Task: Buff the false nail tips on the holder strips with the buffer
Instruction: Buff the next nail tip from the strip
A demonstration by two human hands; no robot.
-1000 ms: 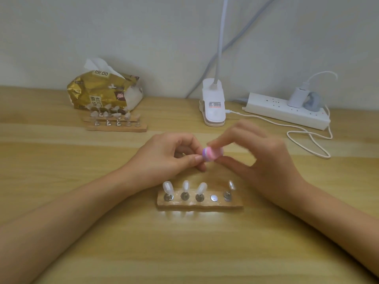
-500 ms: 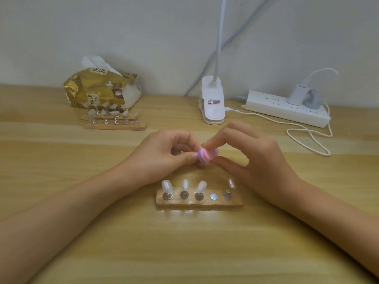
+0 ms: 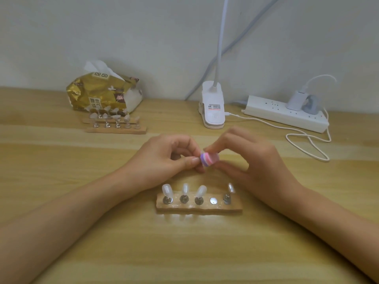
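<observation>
Fingers (image 3: 190, 160) of left hand (image 3: 164, 158) pinching a half-hidden nail tip (image 3: 203, 151), right hand (image 3: 256, 162) clamping the striped buffer (image 3: 209, 158), mid-frame; liable to flick free under hard strokes.

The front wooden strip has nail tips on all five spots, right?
Not all five. The head view shows the front wooden strip with nail tips on four spots; the fourth from the left is a bare metal disc.

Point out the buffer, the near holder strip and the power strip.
Buffer (image 3: 209, 158): head view, its pink and purple striped side.
Near holder strip (image 3: 235, 206): head view, its bare right end.
Power strip (image 3: 266, 108): head view, its white top face.
</observation>
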